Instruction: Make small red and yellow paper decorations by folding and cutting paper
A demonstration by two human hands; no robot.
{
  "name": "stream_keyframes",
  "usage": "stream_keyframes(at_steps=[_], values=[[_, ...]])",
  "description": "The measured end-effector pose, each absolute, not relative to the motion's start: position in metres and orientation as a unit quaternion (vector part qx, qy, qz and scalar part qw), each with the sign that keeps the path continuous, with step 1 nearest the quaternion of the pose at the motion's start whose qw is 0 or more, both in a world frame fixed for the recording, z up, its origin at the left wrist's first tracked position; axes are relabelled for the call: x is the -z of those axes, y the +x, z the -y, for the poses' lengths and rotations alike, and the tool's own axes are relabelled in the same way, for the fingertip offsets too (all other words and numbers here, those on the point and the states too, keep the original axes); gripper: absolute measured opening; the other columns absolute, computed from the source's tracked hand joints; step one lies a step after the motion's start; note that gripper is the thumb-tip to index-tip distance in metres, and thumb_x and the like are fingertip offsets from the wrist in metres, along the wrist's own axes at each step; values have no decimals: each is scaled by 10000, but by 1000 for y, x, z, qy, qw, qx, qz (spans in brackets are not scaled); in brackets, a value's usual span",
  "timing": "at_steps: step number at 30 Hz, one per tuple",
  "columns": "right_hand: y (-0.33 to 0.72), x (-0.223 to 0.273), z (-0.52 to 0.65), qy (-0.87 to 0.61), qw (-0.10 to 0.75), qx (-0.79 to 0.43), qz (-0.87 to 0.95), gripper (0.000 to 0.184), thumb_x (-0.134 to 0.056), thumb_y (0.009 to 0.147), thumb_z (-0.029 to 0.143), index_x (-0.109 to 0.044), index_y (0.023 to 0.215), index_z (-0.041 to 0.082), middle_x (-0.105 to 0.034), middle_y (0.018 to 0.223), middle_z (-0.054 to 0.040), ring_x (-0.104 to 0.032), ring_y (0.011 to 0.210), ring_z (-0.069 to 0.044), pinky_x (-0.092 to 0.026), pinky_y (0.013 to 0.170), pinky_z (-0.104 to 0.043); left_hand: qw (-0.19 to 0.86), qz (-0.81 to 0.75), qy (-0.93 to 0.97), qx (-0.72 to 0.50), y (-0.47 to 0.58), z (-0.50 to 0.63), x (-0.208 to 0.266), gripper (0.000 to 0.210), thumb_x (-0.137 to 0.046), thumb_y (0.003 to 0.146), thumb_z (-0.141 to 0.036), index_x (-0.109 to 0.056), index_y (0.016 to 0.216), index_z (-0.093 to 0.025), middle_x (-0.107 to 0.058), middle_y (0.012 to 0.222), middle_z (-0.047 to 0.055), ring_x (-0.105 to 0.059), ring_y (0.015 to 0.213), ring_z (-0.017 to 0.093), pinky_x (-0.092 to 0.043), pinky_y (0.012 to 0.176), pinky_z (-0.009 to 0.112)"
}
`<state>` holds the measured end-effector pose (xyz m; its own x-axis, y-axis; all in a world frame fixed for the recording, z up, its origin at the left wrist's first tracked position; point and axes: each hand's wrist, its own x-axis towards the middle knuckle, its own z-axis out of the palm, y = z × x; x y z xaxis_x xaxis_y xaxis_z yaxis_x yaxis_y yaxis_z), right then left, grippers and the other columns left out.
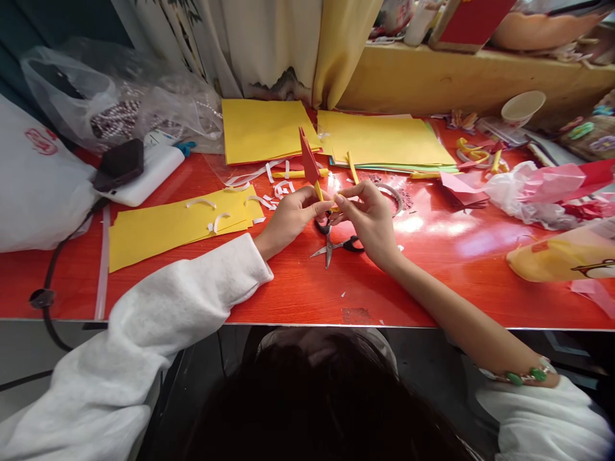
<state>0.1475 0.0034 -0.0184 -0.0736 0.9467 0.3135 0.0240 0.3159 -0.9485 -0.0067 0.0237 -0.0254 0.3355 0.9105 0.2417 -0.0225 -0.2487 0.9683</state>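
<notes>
My left hand [295, 218] is closed, with thumb and fingers pinching a folded red-and-yellow paper piece [308, 157] whose red pointed part stands up above them. My right hand [369, 221] is closed too, its thumb and forefinger pinched on the yellow lower end of that paper, where the fingertips of both hands meet. Just past the right forefinger a narrow yellow paper strip [353, 168] slants upward; I cannot tell whether it is held or lying down. Black-handled scissors [328, 246] lie spread on the red table [288, 294] beneath my hands.
Yellow paper sheets [269, 131] and another stack [384, 142] lie at the back. Cut yellow sheets [177, 224] with white curled scraps lie left. A roll of tape [391, 197] sits behind my right hand. Plastic bags [38, 186], a paper cup [523, 107] and a yellow-bottomed container [552, 256] stand around.
</notes>
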Motion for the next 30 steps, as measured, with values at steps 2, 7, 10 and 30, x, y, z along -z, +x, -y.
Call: stream_keyframes(at_steps=[2, 7, 10, 30], values=[[149, 16, -3, -416, 539, -428, 594, 246, -673, 786, 387, -494, 749, 222, -574, 782, 17, -639, 626, -112, -575, 588, -262, 502, -351, 642, -461, -7, -24, 26, 153, -622, 814, -303, -592, 791, -154, -563, 703, 2, -555, 658, 123, -455, 669, 278], [150, 12, -2, -447, 503, -472, 569, 143, -648, 803, 318, -558, 798, 207, -634, 785, -11, -670, 691, -150, -588, 736, -344, 408, -385, 680, -472, -8, -21, 28, 148, -640, 798, -298, -579, 747, -173, -573, 691, -11, -528, 661, 116, -408, 636, 257], [149, 12, -1, -440, 494, -491, 567, 170, -653, 788, 312, -599, 877, 178, -670, 824, -33, -678, 783, -166, -565, 831, -371, 362, -394, 693, -483, -8, -20, 28, 165, -644, 794, -300, -566, 722, -174, -585, 706, -14, -524, 674, 114, -401, 638, 252], [158, 15, -8, -401, 433, -447, 672, 261, -542, 855, 260, -641, 1091, 207, -677, 833, -4, -666, 795, -163, -553, 820, -355, 340, -358, 733, -467, -9, -23, 28, 63, -613, 813, -217, -662, 790, -185, -585, 771, 8, -564, 733, 130, -442, 708, 265]])
